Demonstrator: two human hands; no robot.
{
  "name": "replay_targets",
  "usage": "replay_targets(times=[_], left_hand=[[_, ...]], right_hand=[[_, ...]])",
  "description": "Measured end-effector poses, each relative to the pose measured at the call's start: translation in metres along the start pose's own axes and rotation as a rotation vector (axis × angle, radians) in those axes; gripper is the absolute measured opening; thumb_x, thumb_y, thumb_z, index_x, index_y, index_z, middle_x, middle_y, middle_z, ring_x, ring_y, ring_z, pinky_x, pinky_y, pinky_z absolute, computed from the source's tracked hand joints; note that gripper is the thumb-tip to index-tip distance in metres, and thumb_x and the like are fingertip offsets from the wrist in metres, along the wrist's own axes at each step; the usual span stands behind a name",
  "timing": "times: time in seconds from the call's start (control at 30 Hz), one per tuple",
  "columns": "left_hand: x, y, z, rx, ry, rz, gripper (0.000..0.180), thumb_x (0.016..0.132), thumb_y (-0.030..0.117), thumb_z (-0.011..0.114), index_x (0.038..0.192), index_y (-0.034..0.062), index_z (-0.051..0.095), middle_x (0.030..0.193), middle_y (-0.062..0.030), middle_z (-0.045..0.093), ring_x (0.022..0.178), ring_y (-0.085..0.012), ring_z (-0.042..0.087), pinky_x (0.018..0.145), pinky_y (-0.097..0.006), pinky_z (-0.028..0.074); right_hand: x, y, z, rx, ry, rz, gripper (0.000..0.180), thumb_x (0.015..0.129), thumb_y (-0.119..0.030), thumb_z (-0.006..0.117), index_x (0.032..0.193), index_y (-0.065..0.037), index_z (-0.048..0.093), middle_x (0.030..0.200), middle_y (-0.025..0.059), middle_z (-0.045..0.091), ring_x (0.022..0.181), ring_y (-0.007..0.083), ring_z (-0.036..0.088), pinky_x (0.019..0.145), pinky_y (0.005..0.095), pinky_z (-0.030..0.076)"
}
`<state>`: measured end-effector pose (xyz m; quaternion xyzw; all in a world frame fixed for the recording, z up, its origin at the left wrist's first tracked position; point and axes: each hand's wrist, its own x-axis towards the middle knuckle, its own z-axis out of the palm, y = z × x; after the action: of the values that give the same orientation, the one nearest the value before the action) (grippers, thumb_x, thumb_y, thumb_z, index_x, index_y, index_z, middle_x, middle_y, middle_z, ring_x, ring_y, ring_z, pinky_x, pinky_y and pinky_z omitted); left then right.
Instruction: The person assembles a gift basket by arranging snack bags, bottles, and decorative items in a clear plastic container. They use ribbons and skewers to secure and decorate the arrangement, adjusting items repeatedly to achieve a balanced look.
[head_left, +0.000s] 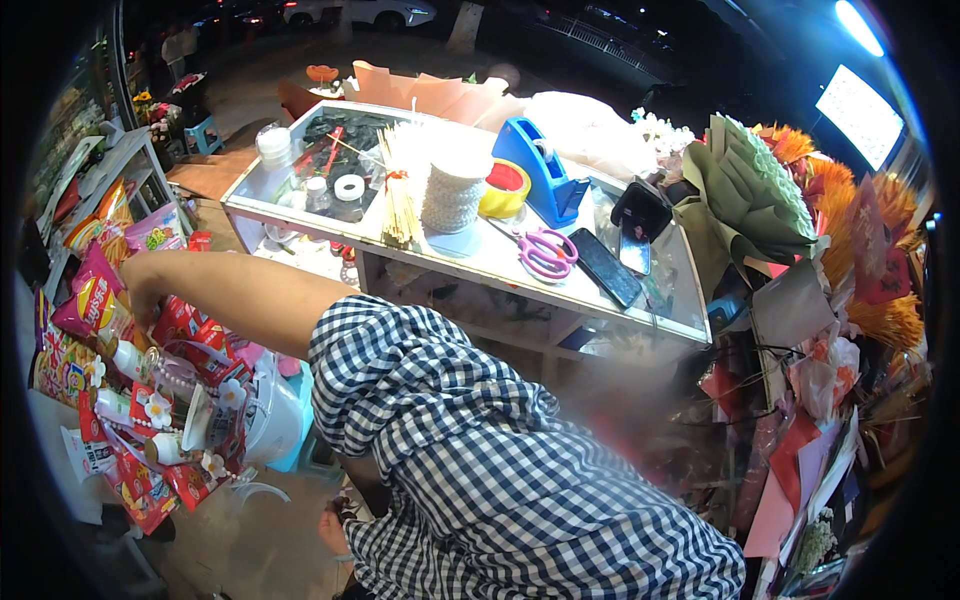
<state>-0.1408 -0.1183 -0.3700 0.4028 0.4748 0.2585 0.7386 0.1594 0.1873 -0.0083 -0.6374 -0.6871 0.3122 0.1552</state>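
My right arm, in a black-and-white checked sleeve pushed up to the elbow, crosses to the left. My right hand (pixel 143 292) points down into a bundle of snack packets; its fingertips are hidden among them. Close by are a pink snack bag (pixel 92 300) and red packets (pixel 180 325). Below them in the bundle are small white-capped bottles (pixel 130 358), white flowers (pixel 158 408) and strings of beads. My left hand (pixel 334 530) is low, under the sleeve, its fingers curled by something dark that is too small to make out.
A glass-topped counter (pixel 450 262) holds a bead spool (pixel 452 198), wooden sticks (pixel 400 185), yellow tape (pixel 503 190), a blue tape dispenser (pixel 540 170), purple scissors (pixel 547 255) and a phone (pixel 605 267). A pale bucket (pixel 275 412) stands beside the bundle. Wrapped bouquets (pixel 745 195) crowd the right.
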Motion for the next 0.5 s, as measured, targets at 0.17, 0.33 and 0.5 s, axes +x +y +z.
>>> replay_targets(times=[0.17,0.33,0.5], left_hand=[[-0.005,0.005,-0.01,0.038,0.027,0.08,0.032,0.094,0.023,0.054,0.091,-0.0059,0.065,0.079,-0.0099,0.066,0.058,-0.0108,0.054,0.05,-0.024,0.042],[-0.015,0.01,-0.006,0.05,0.051,0.092,0.035,0.095,0.025,0.054,0.09,-0.0077,0.064,0.079,-0.0102,0.065,0.055,-0.0103,0.052,0.049,-0.024,0.042],[-0.018,0.02,0.007,-0.006,0.031,0.037,0.036,0.095,0.026,0.054,0.093,-0.0088,0.063,0.08,-0.012,0.065,0.055,-0.011,0.053,0.049,-0.023,0.042]], right_hand=[[0.0,-0.002,-0.002,0.013,-0.043,0.036,0.032,0.063,-0.017,0.083,0.086,0.001,0.071,0.085,0.0107,0.071,0.076,0.0206,0.069,0.066,0.0315,0.055],[0.0,0.002,-0.002,-0.046,-0.062,0.01,0.035,0.062,-0.024,0.084,0.087,-0.003,0.072,0.087,0.0083,0.071,0.077,0.0199,0.068,0.067,0.032,0.055],[-0.005,0.001,-0.005,0.005,-0.161,0.038,0.037,0.06,-0.025,0.085,0.088,-0.004,0.072,0.086,0.0078,0.071,0.077,0.02,0.068,0.066,0.0319,0.054]])
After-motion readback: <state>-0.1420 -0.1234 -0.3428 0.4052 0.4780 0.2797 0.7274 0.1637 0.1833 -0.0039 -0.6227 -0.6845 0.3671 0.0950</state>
